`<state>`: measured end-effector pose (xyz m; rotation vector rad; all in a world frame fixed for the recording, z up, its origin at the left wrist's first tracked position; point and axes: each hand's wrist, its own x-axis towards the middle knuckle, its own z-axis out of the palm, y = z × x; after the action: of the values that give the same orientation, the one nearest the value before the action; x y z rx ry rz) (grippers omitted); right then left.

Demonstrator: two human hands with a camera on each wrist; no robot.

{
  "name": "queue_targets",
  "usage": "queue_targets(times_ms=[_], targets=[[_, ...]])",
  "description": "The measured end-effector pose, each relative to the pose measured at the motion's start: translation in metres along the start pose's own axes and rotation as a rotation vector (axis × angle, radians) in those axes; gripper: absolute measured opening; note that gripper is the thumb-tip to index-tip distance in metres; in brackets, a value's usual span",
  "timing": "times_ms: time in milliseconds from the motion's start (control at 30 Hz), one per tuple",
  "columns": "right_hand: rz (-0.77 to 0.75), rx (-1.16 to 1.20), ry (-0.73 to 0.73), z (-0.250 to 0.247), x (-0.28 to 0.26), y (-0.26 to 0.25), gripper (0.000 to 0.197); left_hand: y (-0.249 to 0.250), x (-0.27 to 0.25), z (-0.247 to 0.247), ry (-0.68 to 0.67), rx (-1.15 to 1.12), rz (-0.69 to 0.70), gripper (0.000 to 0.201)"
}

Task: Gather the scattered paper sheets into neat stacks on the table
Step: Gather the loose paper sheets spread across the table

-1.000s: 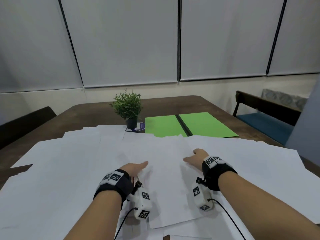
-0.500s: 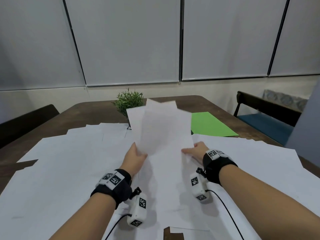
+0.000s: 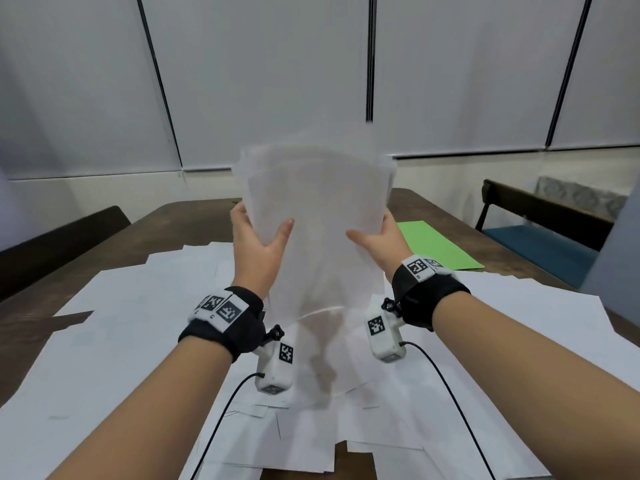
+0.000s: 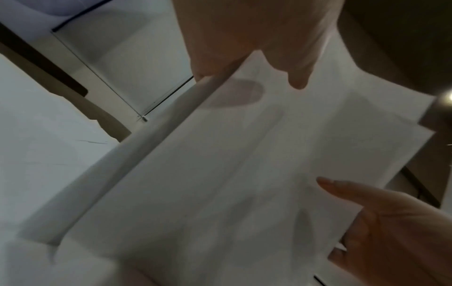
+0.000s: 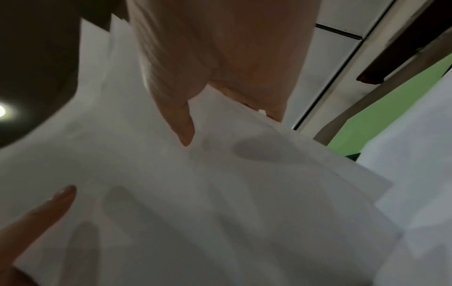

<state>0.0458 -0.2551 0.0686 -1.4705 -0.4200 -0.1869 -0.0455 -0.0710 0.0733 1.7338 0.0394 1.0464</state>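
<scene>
Two hands hold a small bundle of white sheets [image 3: 317, 216] upright above the worktop [image 3: 446, 216], its top edge blurred. The left hand [image 3: 258, 244] takes the bundle's left edge, thumb pressed on the near face and fingers behind; the left wrist view shows the thumb [image 4: 297, 77] on the paper and shadows of the fingers through it. The right hand [image 3: 379, 239] takes the right edge the same way, thumb in front, fingers at the back. Each grip is narrow, pinching the bundle at its side. The lower edge of the bundle hangs just over the loose sheets [image 3: 519, 323], which lie overlapping across most of the near worktop. Whether it touches them cannot be told. A green sheet [image 3: 436, 247] lies on the far right of the brown worktop, partly hidden by the right hand. Black wrist straps [image 3: 429, 299] with coded tags carry small white cameras.
</scene>
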Motion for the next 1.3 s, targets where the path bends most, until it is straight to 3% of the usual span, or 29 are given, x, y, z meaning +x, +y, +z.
queue_targets(times_ms=[100,200,300,433,600,700,767,867,1000,1100,1200,1300], targets=[[0.073,-0.006,-0.03,-0.002,-0.003,0.013,0.06,-0.008,-0.001,-0.004,0.036,-0.054,0.021,0.064],[0.078,-0.015,-0.021,-0.002,-0.004,0.017,0.055,-0.007,0.0,-0.004,-0.009,-0.014,0.033,0.05],[0.026,0.013,0.002,0.002,0.0,0.008,0.049,0.001,0.006,-0.002,0.033,-0.016,0.091,0.038],[-0.008,0.072,-0.024,0.006,0.004,-0.003,0.044,0.003,0.014,-0.002,0.09,-0.09,0.113,0.053],[0.095,-0.023,-0.103,0.008,-0.004,0.015,0.059,-0.025,0.002,-0.004,0.069,-0.112,-0.051,0.066],[0.078,-0.065,-0.064,0.005,-0.008,0.021,0.038,-0.033,-0.012,0.005,0.016,-0.087,-0.132,0.053],[0.051,-0.072,0.006,0.003,-0.004,0.016,0.027,-0.029,-0.014,0.014,0.02,-0.058,-0.086,0.042],[-0.006,-0.016,0.072,0.002,0.005,-0.007,0.028,-0.012,-0.003,0.027,0.064,-0.038,0.036,0.033],[-0.054,0.082,0.078,0.003,0.017,-0.032,0.033,0.01,0.01,0.038,0.103,-0.052,0.104,0.036],[-0.003,0.028,0.078,0.002,0.021,-0.031,0.04,-0.002,0.008,0.035,0.086,-0.066,0.041,0.049],[0.135,-0.089,0.039,0.0,0.011,-0.006,0.049,-0.024,-0.008,0.022,0.049,-0.048,-0.126,0.054],[0.252,-0.251,-0.015,-0.004,-0.009,0.035,0.037,-0.045,-0.03,0.01,-0.061,-0.032,-0.308,0.054]])
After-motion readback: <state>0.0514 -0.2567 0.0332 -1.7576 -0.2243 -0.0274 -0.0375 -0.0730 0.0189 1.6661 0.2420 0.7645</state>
